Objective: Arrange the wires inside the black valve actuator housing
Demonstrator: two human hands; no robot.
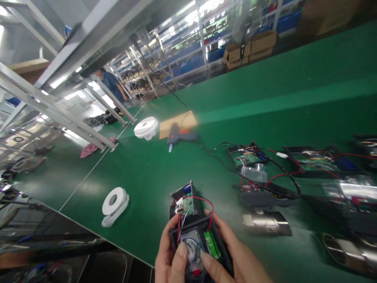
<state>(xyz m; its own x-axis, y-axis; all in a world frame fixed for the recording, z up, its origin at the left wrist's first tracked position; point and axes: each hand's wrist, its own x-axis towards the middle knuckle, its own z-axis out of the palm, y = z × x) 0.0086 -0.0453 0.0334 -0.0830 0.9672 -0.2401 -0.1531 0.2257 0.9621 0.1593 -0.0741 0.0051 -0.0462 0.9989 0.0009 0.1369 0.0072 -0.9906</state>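
Observation:
Both my hands hold one black plastic housing (188, 220) low in the middle of the view. Inside it show a small green circuit board (188, 205), red and white wires and a clear round lens part. My left hand (169, 259) grips the housing's left side with its thumb pressed on the clear part. My right hand (232, 255) wraps the right side, its thumb lying on the inside next to a second green board (210, 243).
On the green belt (294, 102) lie two white tape rolls (114, 204) (146, 127), a glue gun (179, 137) on a cardboard sheet, several open wired housings (250, 157) and shiny metal reflectors (266, 224) at right. A person stands far back left by metal racks.

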